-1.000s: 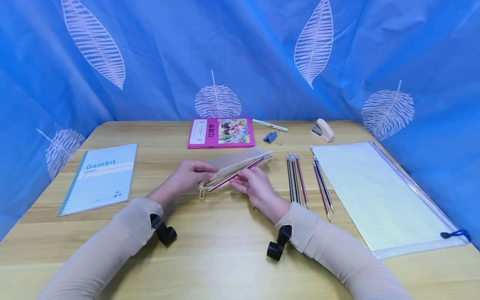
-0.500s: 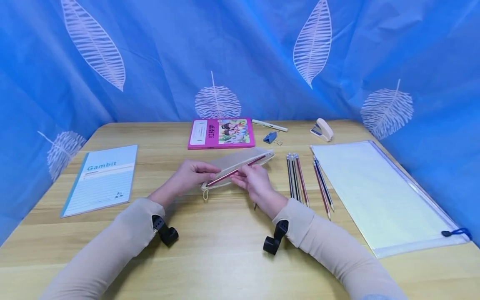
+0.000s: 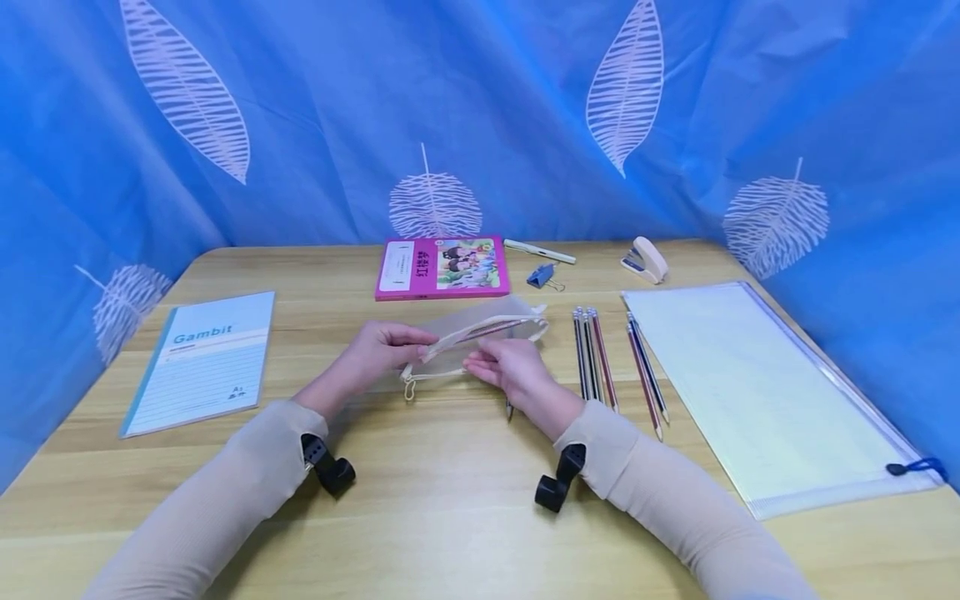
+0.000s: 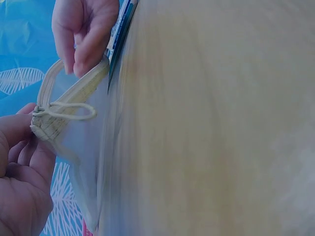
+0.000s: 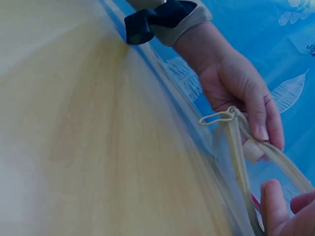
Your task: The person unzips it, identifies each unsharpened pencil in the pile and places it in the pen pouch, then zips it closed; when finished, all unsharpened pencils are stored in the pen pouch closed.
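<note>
A translucent zipper pouch (image 3: 468, 317) with a cream edge and a small cord loop is spread at its mouth near the middle of the table. My left hand (image 3: 372, 358) pinches its left end between thumb and fingers. At the mouth, my right hand (image 3: 517, 373) has its fingertips extended, close to the near edge. A dark red pencil (image 3: 498, 330) lies inside the pouch, partly hidden by the right fingers. In the left wrist view, the right fingers (image 4: 91, 49) point down into the opening. A dark pointed tip (image 3: 509, 409) shows beneath the right hand.
Several pencils (image 3: 592, 354) lie right of the hand, beside a large mesh zip bag (image 3: 757, 392). Behind are a pink book (image 3: 442, 267), a white pen (image 3: 540, 251), a blue binder clip (image 3: 542, 275) and a stapler (image 3: 645, 260). A notebook (image 3: 202, 362) lies left.
The red pencil has gone from my right fingers, across the pouch mouth, down into the pouch. The mouth has spread wider. My left hand keeps its hold on the pouch.
</note>
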